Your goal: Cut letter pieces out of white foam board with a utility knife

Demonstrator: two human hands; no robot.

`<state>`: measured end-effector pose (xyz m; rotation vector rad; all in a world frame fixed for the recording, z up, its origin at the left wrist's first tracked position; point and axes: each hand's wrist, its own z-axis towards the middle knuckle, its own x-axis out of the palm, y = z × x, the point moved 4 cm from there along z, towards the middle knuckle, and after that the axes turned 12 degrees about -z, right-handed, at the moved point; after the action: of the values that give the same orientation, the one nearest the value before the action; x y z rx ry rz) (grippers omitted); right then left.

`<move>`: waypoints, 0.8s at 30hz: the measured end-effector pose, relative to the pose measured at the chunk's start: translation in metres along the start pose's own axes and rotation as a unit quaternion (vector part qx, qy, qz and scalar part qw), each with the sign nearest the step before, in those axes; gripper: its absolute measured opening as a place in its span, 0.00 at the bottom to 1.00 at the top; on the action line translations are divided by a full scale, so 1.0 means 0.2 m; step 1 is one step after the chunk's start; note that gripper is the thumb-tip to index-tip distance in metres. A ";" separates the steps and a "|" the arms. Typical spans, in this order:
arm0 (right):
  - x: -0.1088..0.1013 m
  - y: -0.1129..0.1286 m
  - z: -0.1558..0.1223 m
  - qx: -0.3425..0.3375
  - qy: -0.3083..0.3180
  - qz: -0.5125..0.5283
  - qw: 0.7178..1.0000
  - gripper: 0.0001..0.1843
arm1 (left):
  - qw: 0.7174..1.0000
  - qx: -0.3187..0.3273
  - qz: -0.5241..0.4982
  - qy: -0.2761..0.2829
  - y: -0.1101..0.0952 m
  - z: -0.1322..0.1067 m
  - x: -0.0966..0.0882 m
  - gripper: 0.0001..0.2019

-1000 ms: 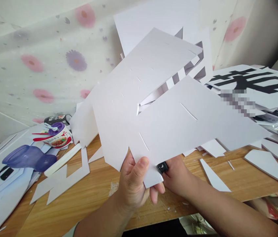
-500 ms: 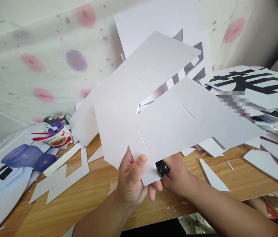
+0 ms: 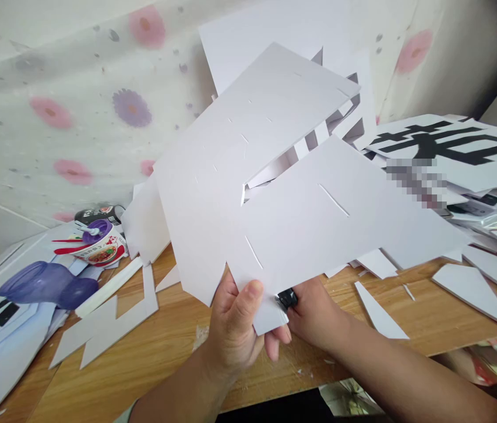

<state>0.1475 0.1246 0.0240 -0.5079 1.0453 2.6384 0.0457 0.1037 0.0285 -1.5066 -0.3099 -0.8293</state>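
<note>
The card (image 3: 284, 194) has tipped slightly leftward and higher since a second ago. It hangs above the bench's (image 3: 164, 346) near edge, pinched at its bottom corner by the left hand (image 3: 235, 329); the right hand (image 3: 319, 314) grips a black tool (image 3: 288, 298) just beneath it.

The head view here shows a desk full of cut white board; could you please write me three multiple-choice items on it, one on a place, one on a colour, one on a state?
1. Where does the instant noodle cup stand?
A. at the desk's left, near the wall
B. on the printed sheets at right
C. in the right hand

2. What colour is the plastic object lying at far left?
A. green
B. purple
C. orange

3. How is the slotted white board held?
A. flat on the desk
B. raised, gripped at its lower edge
C. rolled up

Answers: 1 A, it sits by the flowered wall; 2 B, plainly purple; 3 B, the left hand pinches its bottom corner, the right hand beside it.
</note>
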 end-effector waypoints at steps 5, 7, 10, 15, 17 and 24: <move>-0.01 0.00 0.00 -0.014 -0.034 0.031 0.999 0.12 | 1.000 0.002 0.004 -0.011 0.01 0.00 -0.01 0.09; 0.00 -0.01 -0.01 -0.013 -0.035 0.023 0.999 0.13 | 1.000 0.007 0.005 -0.014 0.00 0.00 -0.02 0.09; -0.01 -0.04 -0.03 0.003 -0.075 -0.030 0.997 0.15 | 0.999 0.024 0.005 -0.025 -0.02 0.02 -0.02 0.10; -0.04 -0.04 -0.03 -0.022 -0.086 -0.040 0.995 0.13 | 0.998 0.042 0.011 -0.034 -0.05 0.04 -0.04 0.11; -0.04 -0.03 -0.02 -0.027 -0.057 -0.005 0.998 0.12 | 0.999 0.044 0.013 -0.027 -0.05 0.05 -0.05 0.11; -0.05 -0.05 0.03 0.029 -0.004 0.040 0.999 0.10 | 1.000 0.022 0.010 0.000 -0.03 0.06 -0.05 0.11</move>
<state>0.1595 0.1344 0.0263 -0.4506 1.1594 2.6663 0.0381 0.1186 0.0267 -1.4663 -0.3097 -0.8015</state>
